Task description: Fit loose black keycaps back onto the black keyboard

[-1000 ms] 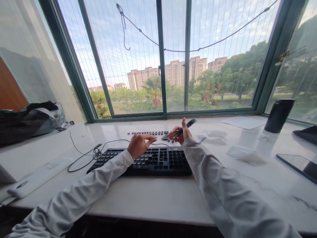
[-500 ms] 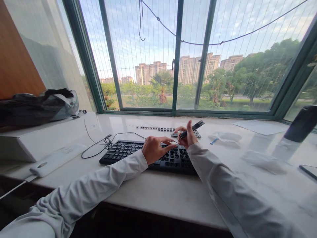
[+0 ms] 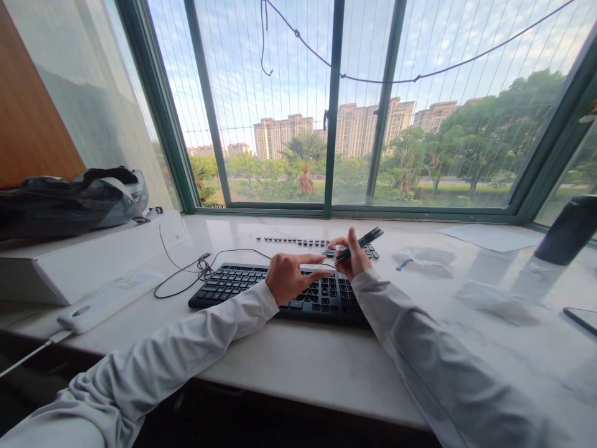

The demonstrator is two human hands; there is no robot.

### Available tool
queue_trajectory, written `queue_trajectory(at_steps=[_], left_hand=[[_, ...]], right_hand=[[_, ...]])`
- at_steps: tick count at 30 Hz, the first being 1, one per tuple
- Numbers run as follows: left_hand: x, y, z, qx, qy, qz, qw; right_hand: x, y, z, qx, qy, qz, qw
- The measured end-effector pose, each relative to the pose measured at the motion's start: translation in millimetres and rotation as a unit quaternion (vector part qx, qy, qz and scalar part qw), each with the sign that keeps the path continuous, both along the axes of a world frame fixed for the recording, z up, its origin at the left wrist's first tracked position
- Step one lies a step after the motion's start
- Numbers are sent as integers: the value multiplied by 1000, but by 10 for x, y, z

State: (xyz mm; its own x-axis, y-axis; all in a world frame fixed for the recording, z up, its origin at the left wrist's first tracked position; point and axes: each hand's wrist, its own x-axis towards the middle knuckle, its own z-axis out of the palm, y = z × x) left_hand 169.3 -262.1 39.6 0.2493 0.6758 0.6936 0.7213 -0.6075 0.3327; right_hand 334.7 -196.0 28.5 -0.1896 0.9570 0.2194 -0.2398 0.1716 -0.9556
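A black keyboard (image 3: 233,283) lies on the white counter, with several keycaps off its right part. Over its middle hovers my left hand (image 3: 290,277), thumb and forefinger apart and nothing held between them. My right hand (image 3: 353,256) is wrapped round a slim black tool (image 3: 368,239) above the keyboard's right end. From the tool's lower end a thin wire reaches towards my left fingers; its exact kind is unclear. Loose keycaps (image 3: 298,242) stand in a row behind the keyboard, and more lie partly hidden behind my right hand.
The keyboard's cable (image 3: 204,269) lies coiled at the left, near a white power strip (image 3: 112,302) and a white box (image 3: 93,255) with a dark bag (image 3: 69,202) on it. Clear plastic bags (image 3: 426,260), a paper sheet (image 3: 487,238) and a dark bottle (image 3: 566,230) are at the right.
My left thumb and forefinger have spread from a near pinch by the wire. My right hand, still holding the tool, has shifted slightly left.
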Motion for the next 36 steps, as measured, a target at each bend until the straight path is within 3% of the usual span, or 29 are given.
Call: queue_trajectory(at_steps=[4,10,18,21,24,27,29,32,36], left_hand=[[6,-19,2,3,-3,-13,1000],[24,-39,28,-16,-37,-24,999],[15,32,-72,-11,2,-5,1000],[-43,96,-23,-12,22,1,1000],[-271,256,145,-32,84,34,995],[-688,494,346,-56,173,114,977],[-990,651,424,-94,216,131,963],[-1318,824,416,-204,257,58,943],[-1431,924,296,-267,242,-67,930]], right_hand=[[15,11,-6,16,0,-25,1000],[9,19,-14,27,14,10,999],[-24,10,-10,9,28,13,999],[-1,4,9,-2,22,6,1000],[62,29,37,-7,30,8,1000],[141,106,39,2,33,-15,999],[177,169,19,21,37,-50,998],[179,220,-24,47,55,-103,992],[136,187,-80,44,85,-136,986]])
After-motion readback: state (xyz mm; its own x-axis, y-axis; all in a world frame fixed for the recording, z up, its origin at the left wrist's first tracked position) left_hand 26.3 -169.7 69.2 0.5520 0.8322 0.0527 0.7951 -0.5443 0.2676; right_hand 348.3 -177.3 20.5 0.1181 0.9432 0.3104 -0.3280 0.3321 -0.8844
